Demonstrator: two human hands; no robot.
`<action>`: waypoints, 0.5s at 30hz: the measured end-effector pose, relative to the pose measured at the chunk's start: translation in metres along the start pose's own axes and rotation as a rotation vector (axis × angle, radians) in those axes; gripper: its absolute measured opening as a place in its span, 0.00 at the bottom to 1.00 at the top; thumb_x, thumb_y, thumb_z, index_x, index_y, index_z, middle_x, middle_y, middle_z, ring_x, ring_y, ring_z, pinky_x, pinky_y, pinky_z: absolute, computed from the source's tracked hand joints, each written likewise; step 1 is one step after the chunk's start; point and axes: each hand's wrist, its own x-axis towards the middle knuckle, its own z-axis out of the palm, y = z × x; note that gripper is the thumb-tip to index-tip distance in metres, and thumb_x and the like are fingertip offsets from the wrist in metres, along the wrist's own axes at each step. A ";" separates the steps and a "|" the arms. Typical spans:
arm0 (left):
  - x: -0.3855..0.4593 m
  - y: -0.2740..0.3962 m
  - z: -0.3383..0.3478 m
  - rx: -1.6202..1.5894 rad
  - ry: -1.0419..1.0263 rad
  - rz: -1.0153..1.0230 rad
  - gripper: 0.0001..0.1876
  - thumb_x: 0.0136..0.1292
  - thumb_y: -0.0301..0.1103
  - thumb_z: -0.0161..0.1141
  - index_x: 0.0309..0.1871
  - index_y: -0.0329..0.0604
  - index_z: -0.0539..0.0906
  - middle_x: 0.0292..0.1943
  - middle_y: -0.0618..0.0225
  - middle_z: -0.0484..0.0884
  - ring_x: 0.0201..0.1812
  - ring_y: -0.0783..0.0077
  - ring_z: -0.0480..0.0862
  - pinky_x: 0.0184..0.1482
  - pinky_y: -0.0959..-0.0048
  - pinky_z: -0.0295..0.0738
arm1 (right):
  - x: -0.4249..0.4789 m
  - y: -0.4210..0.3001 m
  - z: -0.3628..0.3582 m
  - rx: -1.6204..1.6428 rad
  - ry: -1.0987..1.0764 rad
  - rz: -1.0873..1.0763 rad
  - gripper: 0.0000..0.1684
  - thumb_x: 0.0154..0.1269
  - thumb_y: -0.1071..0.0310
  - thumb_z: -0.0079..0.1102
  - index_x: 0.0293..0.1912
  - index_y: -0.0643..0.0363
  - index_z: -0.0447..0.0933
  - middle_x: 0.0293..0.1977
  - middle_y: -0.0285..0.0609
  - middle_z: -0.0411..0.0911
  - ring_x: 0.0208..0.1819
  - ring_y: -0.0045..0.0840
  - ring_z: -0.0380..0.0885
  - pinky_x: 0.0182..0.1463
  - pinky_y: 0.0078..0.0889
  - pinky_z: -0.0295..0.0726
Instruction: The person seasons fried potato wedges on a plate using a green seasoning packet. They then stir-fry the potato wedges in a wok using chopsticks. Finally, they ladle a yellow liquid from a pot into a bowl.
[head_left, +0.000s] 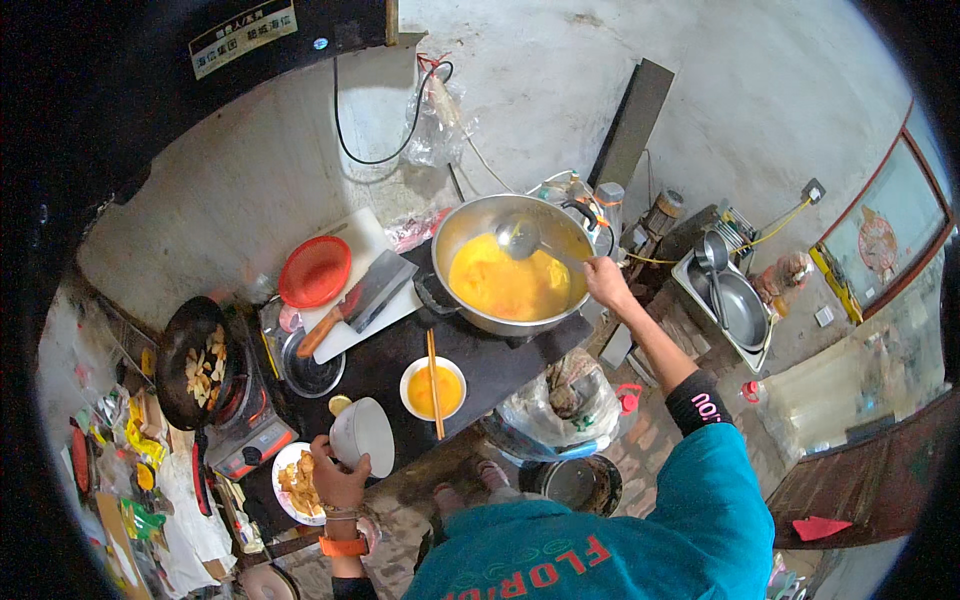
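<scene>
My right hand (606, 282) grips the handle of a metal ladle (517, 237), whose bowl hangs over a yellow-orange soup or porridge (517, 289) inside a large steel pot (510, 327). Held tilted in my left hand (339, 472) is a white bowl (369, 439); its inside shows no food. Beside that hand, a plate (283, 504) carries browned food pieces. Between the hands, on the dark counter, stands a white bowl (403, 390) filled with the same-coloured food (444, 390), a pair of wooden chopsticks (432, 367) lying across its rim.
Behind the counter's middle, a cleaver (382, 289) and a red plastic basket (315, 271) rest on a white cutting board (367, 225). A frying pan (174, 360) with sliced food sits on a cooker (251, 442) at left. A bagged bin (559, 427) stands below the counter; a metal sink (757, 358) is at right.
</scene>
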 end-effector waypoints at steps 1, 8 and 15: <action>-0.002 -0.001 0.002 -0.024 0.025 -0.017 0.35 0.38 0.38 0.70 0.51 0.42 0.65 0.37 0.58 0.74 0.36 0.60 0.79 0.33 0.65 0.77 | 0.002 -0.003 0.005 0.021 0.011 0.004 0.16 0.60 0.64 0.46 0.32 0.70 0.75 0.30 0.65 0.75 0.38 0.54 0.75 0.45 0.50 0.73; -0.006 -0.006 0.013 0.039 0.009 -0.073 0.36 0.39 0.38 0.69 0.53 0.41 0.64 0.37 0.57 0.75 0.39 0.59 0.78 0.38 0.63 0.73 | 0.022 -0.013 0.017 0.022 -0.085 -0.200 0.15 0.58 0.66 0.45 0.31 0.71 0.74 0.24 0.60 0.75 0.30 0.47 0.76 0.36 0.44 0.73; -0.007 -0.004 0.012 -0.066 0.033 -0.122 0.35 0.40 0.37 0.69 0.53 0.41 0.64 0.37 0.57 0.75 0.38 0.59 0.78 0.37 0.65 0.73 | 0.003 -0.013 -0.018 0.214 -0.269 0.151 0.16 0.57 0.65 0.46 0.29 0.69 0.76 0.17 0.52 0.74 0.25 0.33 0.79 0.33 0.36 0.75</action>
